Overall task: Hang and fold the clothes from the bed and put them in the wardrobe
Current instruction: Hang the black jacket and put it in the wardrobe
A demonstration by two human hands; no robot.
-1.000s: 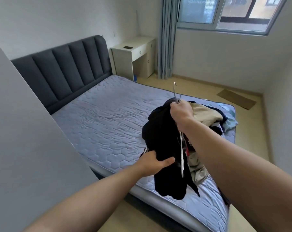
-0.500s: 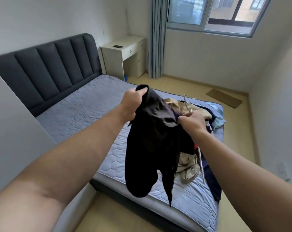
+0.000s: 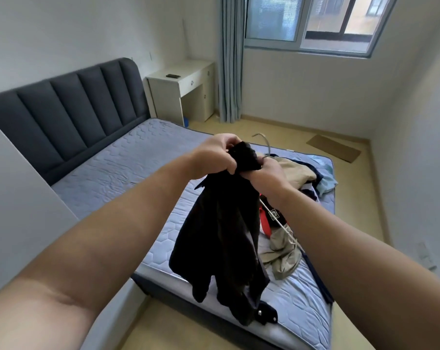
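Black garment [image 3: 221, 236] top clenched in L hand [image 3: 214, 157]; R hand [image 3: 269, 170] grips hanger [image 3: 265, 142].

Your left hand [image 3: 214, 155] and right hand [image 3: 268, 170] are held close together above the foot end of the bed [image 3: 107, 170], so almost no gap is between them. The black garment [image 3: 221, 236] gripped by the left hand hangs straight under them and covers the near bed corner. On the right, the pile of clothes [image 3: 296, 173] fills the bed surface, and the hanger [image 3: 267, 146] in the right hand points its hook up over it. On the left, the bed is bare up to the headboard [image 3: 62, 117]; there you can pass. A pale panel [image 3: 17, 198] stands near your left forearm. The floor strip [image 3: 352, 193] between bed and right wall is open.
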